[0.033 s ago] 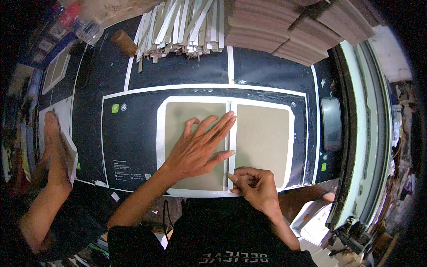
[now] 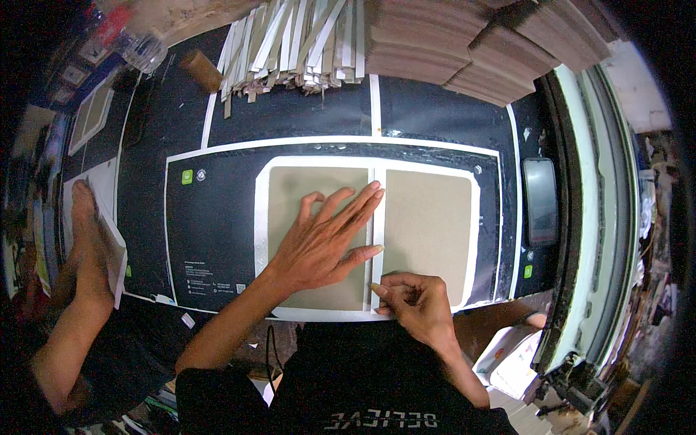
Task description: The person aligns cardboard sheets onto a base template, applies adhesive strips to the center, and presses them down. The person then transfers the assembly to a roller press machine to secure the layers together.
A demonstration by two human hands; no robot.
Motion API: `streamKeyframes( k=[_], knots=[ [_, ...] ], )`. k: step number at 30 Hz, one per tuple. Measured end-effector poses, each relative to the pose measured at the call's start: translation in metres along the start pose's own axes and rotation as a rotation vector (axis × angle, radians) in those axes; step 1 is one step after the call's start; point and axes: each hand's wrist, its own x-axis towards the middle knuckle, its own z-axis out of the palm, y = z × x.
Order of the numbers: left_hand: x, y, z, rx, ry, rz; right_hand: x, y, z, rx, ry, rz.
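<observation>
A white sheet lies in front of me with two tan cardboard panels on it, a left panel and a right panel. A narrow white strip runs between them, from the far edge toward me. My left hand is spread over the left panel, its fingertips and thumb resting along the strip. At the strip's near end, my right hand pinches it between thumb and curled fingers. Part of the left panel is hidden under my left hand.
Beneath is a black printed board. Behind lie a heap of loose strips, stacked brown boards and a cardboard tube. A phone lies right, beside a pale rail. Another person's arm is at left.
</observation>
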Motion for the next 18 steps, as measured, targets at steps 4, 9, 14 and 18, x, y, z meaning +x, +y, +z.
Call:
streamKeyframes(
  k=[4, 9, 14, 18],
  knots=[
    [0.002, 0.000, -0.001, 0.085, 0.011, 0.019, 0.003, -0.001, -0.002, 0.007, -0.032, -0.004],
    [0.004, 0.002, 0.001, 0.088, 0.008, 0.003, 0.006, 0.009, -0.004, 0.050, -0.039, -0.012],
    [0.004, 0.004, 0.002, 0.092, 0.002, -0.012, 0.009, 0.008, -0.005, 0.084, -0.053, -0.005],
    [0.003, 0.002, 0.005, 0.047, 0.001, -0.021, 0.009, 0.010, -0.003, 0.095, -0.045, 0.019]
  ],
)
